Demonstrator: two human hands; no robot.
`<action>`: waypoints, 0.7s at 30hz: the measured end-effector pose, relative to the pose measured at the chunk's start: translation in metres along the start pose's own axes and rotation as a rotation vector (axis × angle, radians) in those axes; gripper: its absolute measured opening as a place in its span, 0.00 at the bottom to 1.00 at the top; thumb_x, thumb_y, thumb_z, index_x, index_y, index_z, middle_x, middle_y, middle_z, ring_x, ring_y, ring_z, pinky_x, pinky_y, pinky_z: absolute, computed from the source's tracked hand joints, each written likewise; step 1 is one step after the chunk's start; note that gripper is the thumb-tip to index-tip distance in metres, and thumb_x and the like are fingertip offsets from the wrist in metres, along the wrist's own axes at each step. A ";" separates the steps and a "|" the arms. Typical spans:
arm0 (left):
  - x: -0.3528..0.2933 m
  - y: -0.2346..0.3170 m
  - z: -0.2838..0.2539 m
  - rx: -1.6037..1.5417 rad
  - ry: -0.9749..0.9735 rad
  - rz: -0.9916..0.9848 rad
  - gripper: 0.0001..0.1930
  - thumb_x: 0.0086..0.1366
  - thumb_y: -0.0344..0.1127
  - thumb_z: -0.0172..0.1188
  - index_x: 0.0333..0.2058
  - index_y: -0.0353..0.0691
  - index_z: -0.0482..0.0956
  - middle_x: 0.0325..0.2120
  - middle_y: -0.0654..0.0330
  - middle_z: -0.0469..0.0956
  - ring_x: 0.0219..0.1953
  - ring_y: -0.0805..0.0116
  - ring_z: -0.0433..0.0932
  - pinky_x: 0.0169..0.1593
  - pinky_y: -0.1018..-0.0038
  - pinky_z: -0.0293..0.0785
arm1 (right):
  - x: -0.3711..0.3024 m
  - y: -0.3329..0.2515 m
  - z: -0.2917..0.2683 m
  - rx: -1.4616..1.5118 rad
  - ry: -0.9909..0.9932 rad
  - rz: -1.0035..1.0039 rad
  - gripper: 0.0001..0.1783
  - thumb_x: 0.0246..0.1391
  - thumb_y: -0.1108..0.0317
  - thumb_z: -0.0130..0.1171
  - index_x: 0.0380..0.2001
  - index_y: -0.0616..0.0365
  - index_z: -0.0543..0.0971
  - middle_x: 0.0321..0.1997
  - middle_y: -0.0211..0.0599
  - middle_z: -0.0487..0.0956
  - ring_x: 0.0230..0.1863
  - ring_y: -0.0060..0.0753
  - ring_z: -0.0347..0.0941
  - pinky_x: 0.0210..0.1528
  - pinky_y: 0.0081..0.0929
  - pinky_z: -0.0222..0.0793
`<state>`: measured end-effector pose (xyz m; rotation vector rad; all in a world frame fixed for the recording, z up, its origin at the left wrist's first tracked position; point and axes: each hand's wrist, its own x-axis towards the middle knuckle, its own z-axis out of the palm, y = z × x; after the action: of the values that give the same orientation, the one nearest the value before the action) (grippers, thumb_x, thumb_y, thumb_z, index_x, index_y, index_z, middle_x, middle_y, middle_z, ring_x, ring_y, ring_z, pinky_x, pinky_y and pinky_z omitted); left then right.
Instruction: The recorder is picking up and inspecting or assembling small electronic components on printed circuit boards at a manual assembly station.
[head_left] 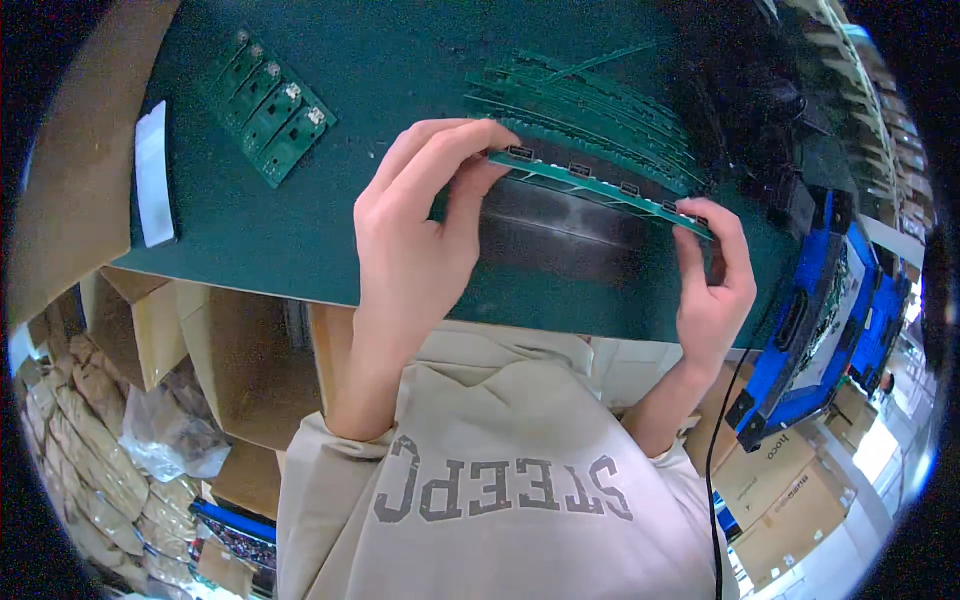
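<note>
A long green circuit board panel (pixel 600 184) is held edge-on above the table, with several small dark connectors along its upper edge. My left hand (pixel 425 190) pinches its left end between thumb and fingers. At the other end, my right hand (pixel 712 262) grips the panel's right tip the same way. Beneath it on the table is a dark metallic strip (pixel 570 222), partly hidden by the panel. Just beyond my hands lies a heap of thin green board strips (pixel 590 95). Another circuit board panel (pixel 270 110) rests flat at the far left, with pale components along one edge.
The green tabletop (pixel 270 240) carries a white strip (pixel 154 175) at left, beside a cardboard box (pixel 85 130). Dark cables (pixel 760 100) crowd the far right. Blue crates (pixel 810 320) stand right of the table, above cardboard cartons (pixel 790 500). Open cartons (pixel 240 360) sit below left.
</note>
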<state>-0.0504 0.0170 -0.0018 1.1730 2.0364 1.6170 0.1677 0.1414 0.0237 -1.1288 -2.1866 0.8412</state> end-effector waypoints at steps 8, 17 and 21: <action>-0.003 0.012 0.005 0.090 -0.010 0.049 0.14 0.59 0.17 0.65 0.45 0.36 0.85 0.42 0.59 0.84 0.42 0.65 0.80 0.49 0.74 0.75 | 0.004 -0.018 0.014 0.026 -0.025 -0.131 0.17 0.55 0.79 0.65 0.49 0.58 0.84 0.50 0.36 0.84 0.49 0.36 0.77 0.55 0.29 0.71; -0.004 0.006 0.015 -0.040 -0.035 -0.042 0.17 0.58 0.18 0.67 0.46 0.37 0.84 0.42 0.59 0.85 0.41 0.65 0.81 0.50 0.74 0.77 | 0.003 -0.020 0.025 -0.062 -0.071 -0.065 0.16 0.60 0.75 0.65 0.52 0.58 0.83 0.52 0.34 0.84 0.49 0.31 0.78 0.56 0.25 0.70; -0.004 -0.002 0.011 -0.067 -0.126 -0.035 0.17 0.58 0.18 0.67 0.46 0.37 0.84 0.42 0.59 0.85 0.40 0.65 0.82 0.50 0.74 0.77 | 0.000 -0.019 0.031 -0.028 0.002 -0.119 0.17 0.54 0.78 0.68 0.47 0.56 0.85 0.47 0.33 0.85 0.47 0.34 0.77 0.54 0.29 0.71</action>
<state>-0.0416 0.0211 -0.0086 1.1774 1.9005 1.5418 0.1360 0.1237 0.0169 -1.0016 -2.2463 0.7601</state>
